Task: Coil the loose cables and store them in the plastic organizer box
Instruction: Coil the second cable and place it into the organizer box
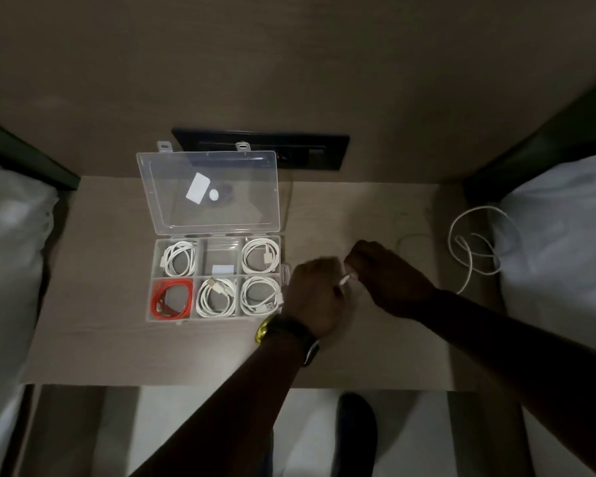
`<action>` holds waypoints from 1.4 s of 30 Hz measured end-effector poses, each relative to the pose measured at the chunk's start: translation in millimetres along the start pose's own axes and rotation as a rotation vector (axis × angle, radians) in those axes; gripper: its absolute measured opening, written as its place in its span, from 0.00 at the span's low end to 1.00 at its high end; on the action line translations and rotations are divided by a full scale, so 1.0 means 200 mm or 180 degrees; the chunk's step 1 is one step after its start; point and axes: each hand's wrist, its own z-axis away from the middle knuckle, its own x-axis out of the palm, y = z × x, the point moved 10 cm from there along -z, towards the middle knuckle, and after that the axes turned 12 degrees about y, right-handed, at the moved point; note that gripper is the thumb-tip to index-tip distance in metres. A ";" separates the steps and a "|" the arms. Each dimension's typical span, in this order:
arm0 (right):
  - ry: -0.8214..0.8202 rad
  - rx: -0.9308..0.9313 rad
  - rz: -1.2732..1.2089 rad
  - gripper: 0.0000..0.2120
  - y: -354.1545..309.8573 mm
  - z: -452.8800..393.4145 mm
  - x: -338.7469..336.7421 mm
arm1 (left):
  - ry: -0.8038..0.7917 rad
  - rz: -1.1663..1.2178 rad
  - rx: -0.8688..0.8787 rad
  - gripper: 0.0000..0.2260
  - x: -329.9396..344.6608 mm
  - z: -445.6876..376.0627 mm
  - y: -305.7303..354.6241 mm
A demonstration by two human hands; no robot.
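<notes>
Both hands, left hand (315, 294) and right hand (386, 273), pinch the last white cable (345, 279); coiling starts, its slack (475, 249) trailing right.

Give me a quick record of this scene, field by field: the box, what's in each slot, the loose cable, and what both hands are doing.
organizer box: clear plastic, six compartments, on the wooden table
lid: open, standing up
back row: white cable, middle slot without a cable, white cable
front row: red cable, white cable, white cable
loose white cable: uncoiled, at the table's right edge
left hand: closed on the cable end
right hand: pinching the same cable
</notes>
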 end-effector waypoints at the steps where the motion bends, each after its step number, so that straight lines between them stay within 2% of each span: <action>1: 0.0012 -0.0035 -0.0262 0.04 -0.04 0.02 -0.04 | -0.0294 0.0052 -0.0215 0.18 0.06 0.02 -0.02; 3: 0.0142 0.0026 -0.0626 0.03 -0.08 0.05 -0.13 | -0.0658 0.1074 -0.1023 0.12 0.14 0.09 -0.05; 6: 0.0437 0.0521 -0.1136 0.04 -0.02 0.07 -0.23 | -0.0845 0.3558 -0.2686 0.07 0.23 0.27 -0.02; 7: 0.0468 0.0697 -0.1353 0.05 0.00 0.08 -0.24 | -0.1004 0.4178 -0.2990 0.10 0.24 0.31 0.02; 9: 0.0566 0.0819 -0.1684 0.10 -0.03 0.11 -0.26 | -0.1304 0.4868 -0.3069 0.11 0.22 0.35 0.12; 11: 0.0623 0.0774 -0.1823 0.13 -0.08 0.14 -0.26 | -0.1396 0.4961 -0.3012 0.06 0.18 0.37 0.15; 14: 0.0611 0.0406 -0.1604 0.15 -0.18 0.17 -0.29 | -0.1537 0.4730 -0.3082 0.09 0.17 0.44 0.15; 17: 0.0525 0.0536 -0.1606 0.13 -0.16 0.20 -0.31 | -0.1613 0.5111 -0.3070 0.07 0.13 0.47 0.18; 18: 0.0446 0.0575 -0.1541 0.13 -0.16 0.22 -0.31 | -0.1489 0.5467 -0.3010 0.06 0.09 0.45 0.18; 20: 0.0058 0.0502 -0.1153 0.13 -0.20 0.28 -0.25 | -0.0888 0.6175 -0.2696 0.06 -0.03 0.37 0.15; 22: -0.0388 0.0302 -0.0826 0.14 -0.28 0.35 -0.19 | -0.0146 0.6292 -0.2290 0.10 -0.14 0.31 0.06; 24: -0.0673 0.0017 -0.0788 0.15 -0.42 0.41 -0.19 | 0.0408 0.5871 -0.2039 0.13 -0.19 0.29 -0.01; 26: -0.0731 -0.0432 -0.0674 0.16 -0.58 0.39 -0.25 | 0.0796 0.4741 -0.1691 0.13 -0.21 0.32 -0.06; 28: -0.0617 -0.0546 -0.0628 0.14 -0.61 0.31 -0.37 | 0.0719 0.3248 -0.1126 0.10 -0.24 0.36 0.00; 29: -0.0585 -0.0450 -0.0714 0.14 -0.59 0.25 -0.44 | 0.0511 0.2913 -0.0985 0.09 -0.22 0.38 0.04; 30: -0.0476 -0.0383 -0.0794 0.14 -0.56 0.18 -0.51 | 0.0275 0.2885 -0.1062 0.10 -0.19 0.41 0.05; 31: -0.0262 -0.0364 -0.0833 0.13 -0.52 0.11 -0.59 | 0.0053 0.3127 -0.1344 0.10 -0.16 0.45 0.05; 33: 0.0105 -0.0097 -0.1201 0.13 -0.43 -0.01 -0.68 | -0.0483 0.4262 -0.2000 0.08 -0.11 0.51 0.10; 35: 0.0212 0.0289 -0.1763 0.15 -0.39 -0.05 -0.64 | -0.0747 0.5475 -0.2240 0.08 -0.15 0.51 0.19; 38: 0.0131 0.0324 -0.1757 0.11 -0.50 0.05 -0.45 | -0.0164 0.6368 -0.2019 0.10 -0.37 0.42 0.16; 40: -0.0052 0.0273 -0.1675 0.11 -0.58 0.18 -0.35 | 0.0292 0.6464 -0.1875 0.11 -0.50 0.37 0.07; 42: -0.0494 -0.0005 -0.1427 0.13 -0.70 0.34 -0.26 | 0.0736 0.6436 -0.1853 0.11 -0.59 0.36 -0.05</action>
